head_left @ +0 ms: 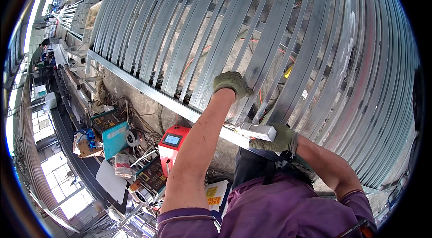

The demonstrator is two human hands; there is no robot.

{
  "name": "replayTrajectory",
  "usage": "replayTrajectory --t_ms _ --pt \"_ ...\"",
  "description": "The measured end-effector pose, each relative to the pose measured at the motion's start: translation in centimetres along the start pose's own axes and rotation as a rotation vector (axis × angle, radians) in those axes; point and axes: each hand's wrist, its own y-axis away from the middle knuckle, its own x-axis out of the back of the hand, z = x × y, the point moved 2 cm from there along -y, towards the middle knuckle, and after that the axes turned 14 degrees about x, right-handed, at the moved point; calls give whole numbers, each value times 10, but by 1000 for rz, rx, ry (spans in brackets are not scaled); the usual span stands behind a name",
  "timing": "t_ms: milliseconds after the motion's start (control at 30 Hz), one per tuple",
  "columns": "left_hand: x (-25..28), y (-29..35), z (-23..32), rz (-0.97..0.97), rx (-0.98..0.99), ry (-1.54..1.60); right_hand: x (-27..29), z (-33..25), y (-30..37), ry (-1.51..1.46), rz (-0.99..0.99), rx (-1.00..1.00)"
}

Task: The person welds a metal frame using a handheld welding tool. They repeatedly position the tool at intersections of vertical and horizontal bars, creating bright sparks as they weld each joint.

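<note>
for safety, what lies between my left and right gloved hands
In the head view, metal slats lie between your left hand and right hand, with a silver boxy piece nearer the right.

On my feed, bright, white, multi-paned windows [56, 175] glow at the frame's lower left; left of centre, I can see a rough grey-brown concrete floor [121, 86].

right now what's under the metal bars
Through the gaps: grey floor, an orange cable and something yellow, partly hidden. Whatever lies directly beneath the bars and the left hand is covered.
</note>
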Motion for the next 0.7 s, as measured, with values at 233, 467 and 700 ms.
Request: replayTrajectory --t_ms 233,467,700 --pt "-2 -3 0 13 0 3 -2 5 2 20 31 -17" --pt "-4 -4 -1 25 4 4 -1 8 4 -10 -3 -60" --pt "-4 -3 -1 34 -1 14 -7 32 3 -82 37 -1"
